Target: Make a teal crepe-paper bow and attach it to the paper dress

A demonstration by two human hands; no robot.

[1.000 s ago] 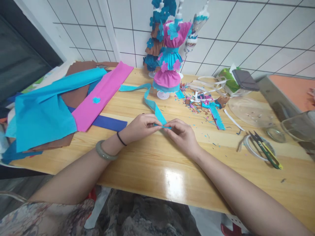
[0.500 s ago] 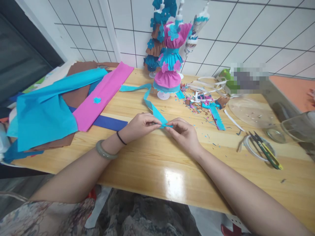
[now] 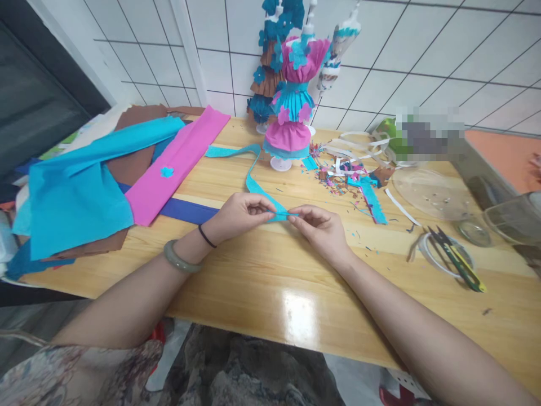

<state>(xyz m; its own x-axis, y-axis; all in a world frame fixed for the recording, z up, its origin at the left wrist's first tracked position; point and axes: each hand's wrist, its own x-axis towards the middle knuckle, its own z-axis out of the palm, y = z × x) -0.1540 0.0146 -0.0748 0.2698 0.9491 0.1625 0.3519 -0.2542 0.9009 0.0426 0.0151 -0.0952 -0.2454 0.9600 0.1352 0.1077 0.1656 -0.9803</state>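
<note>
A long turquoise paper strip (image 3: pixel 262 189) runs from near the pink dress figure down to my hands above the middle of the table. My left hand (image 3: pixel 245 215) pinches the strip's near end between thumb and fingers. Just to the right, my right hand (image 3: pixel 319 228) pinches the same end, which looks folded or narrow between the two hands. A small gap separates my fingertips. Behind the strip stands the pink and turquoise ruffled dress figure (image 3: pixel 289 135) on a white base.
Turquoise sheets (image 3: pixel 80 197) and a pink folded sheet (image 3: pixel 177 169) lie at left, over a dark blue strip (image 3: pixel 190 210). Paper scraps (image 3: pixel 338 177), a clear round lid (image 3: pixel 431 194) and yellow-green snips (image 3: pixel 459 259) are at right. More decorated figures (image 3: pixel 268 73) stand behind.
My right hand has shifted slightly right, and the gap between my fingertips has widened. The strip's middle has turned and hangs in a smoother curve.
</note>
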